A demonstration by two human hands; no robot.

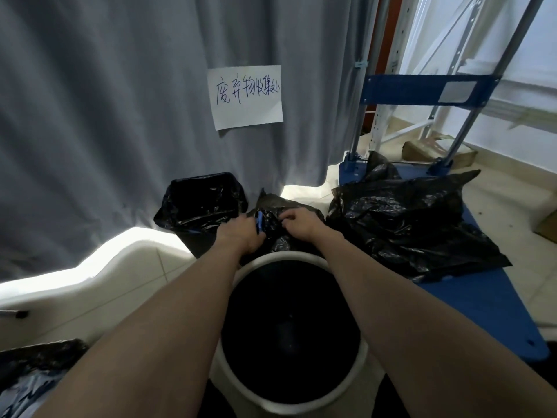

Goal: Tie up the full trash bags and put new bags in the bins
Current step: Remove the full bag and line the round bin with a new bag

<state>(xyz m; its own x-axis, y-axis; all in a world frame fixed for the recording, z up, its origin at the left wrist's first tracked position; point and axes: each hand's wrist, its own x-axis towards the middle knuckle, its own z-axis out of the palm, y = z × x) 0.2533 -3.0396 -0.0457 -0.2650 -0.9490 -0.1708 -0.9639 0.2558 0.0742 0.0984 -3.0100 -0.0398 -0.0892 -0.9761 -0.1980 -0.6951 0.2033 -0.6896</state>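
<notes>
far bin [208, 194] is already lined. near bin [289, 407] is bare inside. a black bag [271, 220], just beyond its rim, is pinched by left hand [241, 233] and right hand [300, 223]; fitting is judged outstanding.

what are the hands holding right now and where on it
Both the left hand and right hand grip a black trash bag at its bunched top, just beyond the white bin.
</notes>
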